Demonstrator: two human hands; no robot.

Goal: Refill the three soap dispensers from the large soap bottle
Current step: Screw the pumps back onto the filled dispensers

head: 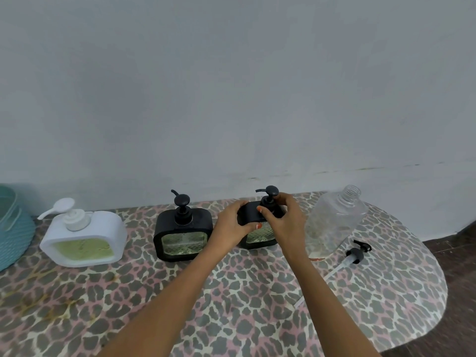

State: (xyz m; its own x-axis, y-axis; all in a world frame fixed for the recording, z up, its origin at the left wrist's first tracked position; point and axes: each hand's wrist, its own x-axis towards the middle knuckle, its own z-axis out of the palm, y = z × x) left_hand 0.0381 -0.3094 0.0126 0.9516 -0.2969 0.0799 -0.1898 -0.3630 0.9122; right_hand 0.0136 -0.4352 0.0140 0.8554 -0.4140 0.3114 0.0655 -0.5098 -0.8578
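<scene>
Right black dispenser [260,228] stands upright just left of the empty soap bottle [334,222]; left hand [233,222] grips its body, right hand [284,217] closes on its pump collar [268,202].

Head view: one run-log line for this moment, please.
left hand: holds right black dispenser | right hand: on pump | large bottle: uncapped

Soft, even, rather dim light fills the view, with only faint shadows on the wall [231,86]. The wide-angle lens bends the surface [180,292] at the edges, and detail is slightly soft.
</scene>
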